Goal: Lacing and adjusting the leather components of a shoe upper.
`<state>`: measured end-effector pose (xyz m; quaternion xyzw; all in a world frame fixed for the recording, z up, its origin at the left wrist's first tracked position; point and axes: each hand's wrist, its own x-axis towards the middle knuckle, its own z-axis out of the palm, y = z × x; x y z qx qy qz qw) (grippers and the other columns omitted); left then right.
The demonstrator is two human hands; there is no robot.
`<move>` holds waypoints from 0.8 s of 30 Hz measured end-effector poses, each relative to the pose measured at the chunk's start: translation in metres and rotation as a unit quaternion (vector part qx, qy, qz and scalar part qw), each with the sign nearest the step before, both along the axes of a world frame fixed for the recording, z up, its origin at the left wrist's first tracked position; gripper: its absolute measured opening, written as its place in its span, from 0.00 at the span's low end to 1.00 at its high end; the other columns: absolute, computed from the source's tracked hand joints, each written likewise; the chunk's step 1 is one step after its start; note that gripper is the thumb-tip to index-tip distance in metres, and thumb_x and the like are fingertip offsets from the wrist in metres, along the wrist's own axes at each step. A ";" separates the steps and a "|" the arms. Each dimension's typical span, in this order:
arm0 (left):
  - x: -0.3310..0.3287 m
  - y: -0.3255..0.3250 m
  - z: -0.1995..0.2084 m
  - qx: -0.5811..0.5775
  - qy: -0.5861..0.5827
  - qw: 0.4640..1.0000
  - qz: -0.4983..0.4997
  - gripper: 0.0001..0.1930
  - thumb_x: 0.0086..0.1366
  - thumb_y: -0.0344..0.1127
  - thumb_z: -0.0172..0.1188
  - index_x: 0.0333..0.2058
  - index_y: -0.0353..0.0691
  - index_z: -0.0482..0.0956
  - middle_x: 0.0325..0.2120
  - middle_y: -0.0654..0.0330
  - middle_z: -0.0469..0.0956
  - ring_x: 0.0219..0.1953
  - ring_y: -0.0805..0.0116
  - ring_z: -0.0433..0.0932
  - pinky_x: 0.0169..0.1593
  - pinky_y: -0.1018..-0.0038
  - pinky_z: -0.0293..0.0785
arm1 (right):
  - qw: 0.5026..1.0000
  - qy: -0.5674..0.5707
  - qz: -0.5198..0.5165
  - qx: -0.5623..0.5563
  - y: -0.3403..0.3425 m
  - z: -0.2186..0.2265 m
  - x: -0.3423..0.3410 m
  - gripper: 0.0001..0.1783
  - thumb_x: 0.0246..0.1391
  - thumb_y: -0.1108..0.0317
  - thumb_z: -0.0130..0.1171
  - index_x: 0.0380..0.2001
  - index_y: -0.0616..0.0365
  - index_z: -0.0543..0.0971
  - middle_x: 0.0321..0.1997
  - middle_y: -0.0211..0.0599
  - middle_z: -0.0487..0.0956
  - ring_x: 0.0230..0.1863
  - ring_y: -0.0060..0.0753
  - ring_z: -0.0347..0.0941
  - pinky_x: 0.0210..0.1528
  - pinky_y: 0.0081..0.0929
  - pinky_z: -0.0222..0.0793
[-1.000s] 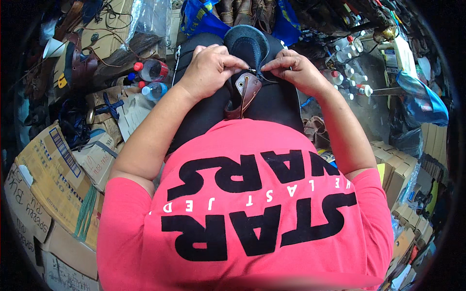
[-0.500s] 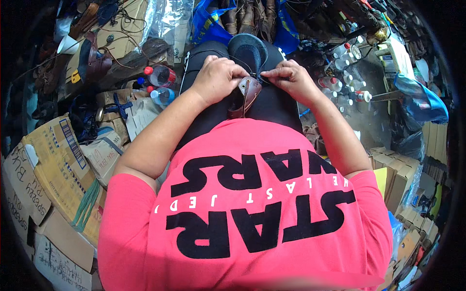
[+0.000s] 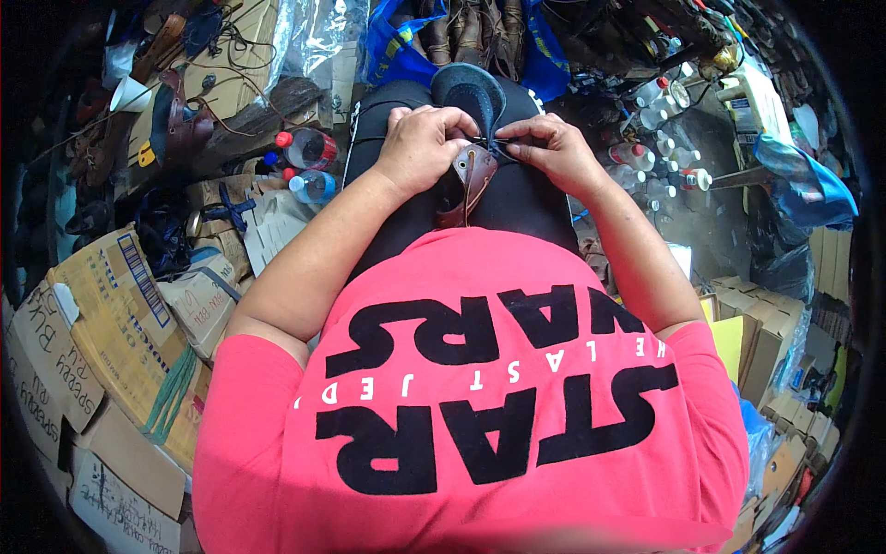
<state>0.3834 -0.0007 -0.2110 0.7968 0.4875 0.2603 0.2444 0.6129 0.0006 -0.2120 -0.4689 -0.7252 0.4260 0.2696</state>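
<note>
Between my thighs sits a leather shoe, its dark sole pointing away from me and its brown upper with metal eyelets nearer my body. Pale stitching runs along the upper's edge. My left hand is closed beside the left of the shoe, thumb and forefinger pinched at a thin dark lace. From the other side my right hand pinches the same lace where it meets the shoe's middle. The fingers partly hide the lace, and its exact path cannot be made out.
A blue bag holding several brown leather shoes stands beyond my knees. Plastic bottles lie left of my legs, and more bottles stand to the right. Cardboard boxes crowd the left side. A leather piece rests on a board.
My right hand has shifted slightly, its fingers bending in more over the lace. My left fingers have moved a little toward the shoe's middle. The shoe stays about where it was.
</note>
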 end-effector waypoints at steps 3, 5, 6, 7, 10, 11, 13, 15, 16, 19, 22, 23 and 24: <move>0.008 0.001 -0.009 -0.103 -0.084 0.991 0.015 0.07 0.51 0.25 0.63 0.31 0.38 0.80 0.26 0.60 0.81 0.28 0.73 0.80 0.36 0.75 0.75 | 0.997 0.016 -0.045 -0.057 -0.006 0.014 -0.011 0.09 0.47 0.71 0.65 0.34 0.55 0.83 0.31 0.32 0.80 0.32 0.21 0.74 0.37 0.23 0.70; 0.011 0.002 -0.008 -0.101 -0.078 0.992 0.014 0.05 0.53 0.23 0.62 0.30 0.36 0.80 0.26 0.60 0.82 0.29 0.78 0.80 0.35 0.79 0.76 | 0.998 0.002 -0.040 -0.054 -0.004 0.014 -0.015 0.07 0.47 0.71 0.65 0.32 0.57 0.83 0.29 0.32 0.81 0.31 0.22 0.75 0.36 0.24 0.71; 0.012 0.004 -0.004 -0.139 -0.073 0.987 0.022 0.04 0.52 0.25 0.63 0.29 0.36 0.80 0.26 0.59 0.82 0.30 0.75 0.80 0.36 0.77 0.76 | 0.998 -0.013 -0.036 -0.052 -0.002 0.013 -0.015 0.06 0.47 0.71 0.65 0.30 0.58 0.82 0.28 0.33 0.81 0.29 0.22 0.75 0.35 0.24 0.71; 0.012 0.006 0.000 -0.176 -0.069 0.982 0.030 0.04 0.51 0.26 0.63 0.28 0.36 0.80 0.26 0.59 0.81 0.31 0.72 0.80 0.37 0.75 0.75 | 0.998 -0.013 -0.038 -0.053 0.002 0.013 -0.013 0.06 0.47 0.71 0.65 0.30 0.58 0.82 0.28 0.33 0.81 0.29 0.22 0.75 0.35 0.24 0.71; 0.009 0.007 0.008 -0.043 -0.021 0.999 -0.009 0.05 0.49 0.30 0.65 0.26 0.39 0.81 0.25 0.61 0.79 0.35 0.65 0.78 0.41 0.69 0.72 | 0.996 -0.068 0.039 0.036 0.012 0.013 -0.008 0.07 0.44 0.67 0.67 0.25 0.58 0.81 0.29 0.31 0.76 0.36 0.27 0.69 0.42 0.25 0.65; 0.007 0.007 0.010 -0.045 -0.021 0.999 -0.014 0.05 0.49 0.30 0.65 0.26 0.39 0.81 0.25 0.61 0.79 0.35 0.65 0.78 0.41 0.69 0.72 | 0.997 -0.067 0.034 0.034 0.014 0.012 -0.004 0.07 0.44 0.67 0.67 0.25 0.58 0.81 0.29 0.31 0.76 0.36 0.27 0.69 0.42 0.25 0.65; -0.002 0.004 0.015 0.051 0.037 0.998 -0.004 0.05 0.48 0.35 0.66 0.23 0.42 0.80 0.24 0.62 0.77 0.37 0.61 0.74 0.43 0.64 0.66 | 0.998 0.029 0.039 -0.044 0.018 0.008 0.009 0.08 0.46 0.67 0.67 0.25 0.59 0.80 0.27 0.29 0.74 0.37 0.25 0.68 0.43 0.23 0.64; -0.008 -0.005 0.022 0.032 0.040 0.999 0.004 0.04 0.50 0.34 0.65 0.23 0.43 0.79 0.24 0.63 0.76 0.37 0.63 0.74 0.43 0.62 0.63 | 0.996 0.047 0.019 -0.069 0.013 0.002 0.018 0.08 0.47 0.67 0.66 0.26 0.59 0.79 0.30 0.28 0.73 0.38 0.24 0.68 0.44 0.22 0.63; -0.006 -0.009 0.024 0.021 0.056 0.998 0.001 0.04 0.51 0.34 0.64 0.25 0.43 0.79 0.24 0.62 0.76 0.37 0.61 0.74 0.42 0.63 0.63 | 0.994 0.063 0.003 -0.093 0.010 -0.002 0.021 0.08 0.49 0.67 0.66 0.26 0.59 0.79 0.32 0.28 0.71 0.38 0.23 0.67 0.45 0.22 0.63; -0.002 -0.005 0.034 -0.014 0.068 0.997 -0.027 0.04 0.56 0.32 0.59 0.31 0.41 0.77 0.25 0.55 0.77 0.35 0.55 0.75 0.39 0.61 0.67 | 0.997 0.065 0.009 -0.042 0.002 -0.007 0.027 0.08 0.51 0.67 0.64 0.28 0.60 0.77 0.38 0.28 0.69 0.41 0.23 0.67 0.47 0.21 0.63; 0.006 0.006 0.043 -0.052 0.098 0.989 -0.093 0.05 0.61 0.30 0.53 0.34 0.38 0.76 0.30 0.47 0.78 0.36 0.47 0.77 0.40 0.59 0.72 | 0.997 0.003 0.018 -0.069 -0.008 0.002 0.042 0.06 0.53 0.68 0.63 0.31 0.59 0.78 0.34 0.27 0.70 0.37 0.19 0.67 0.43 0.20 0.64; 0.004 0.008 0.040 -0.052 0.100 0.989 -0.095 0.05 0.61 0.30 0.53 0.34 0.38 0.76 0.30 0.47 0.78 0.36 0.47 0.77 0.40 0.59 0.72 | 0.997 0.005 0.016 -0.069 -0.010 0.009 0.047 0.06 0.53 0.68 0.63 0.31 0.59 0.78 0.34 0.27 0.70 0.37 0.19 0.67 0.43 0.20 0.64; 0.003 0.010 0.036 -0.052 0.117 0.986 -0.109 0.06 0.61 0.30 0.53 0.35 0.38 0.76 0.30 0.47 0.78 0.37 0.47 0.77 0.40 0.59 0.72 | 0.988 0.047 0.011 -0.148 -0.012 0.015 0.052 0.06 0.54 0.69 0.61 0.31 0.59 0.77 0.34 0.26 0.71 0.36 0.18 0.67 0.43 0.19 0.64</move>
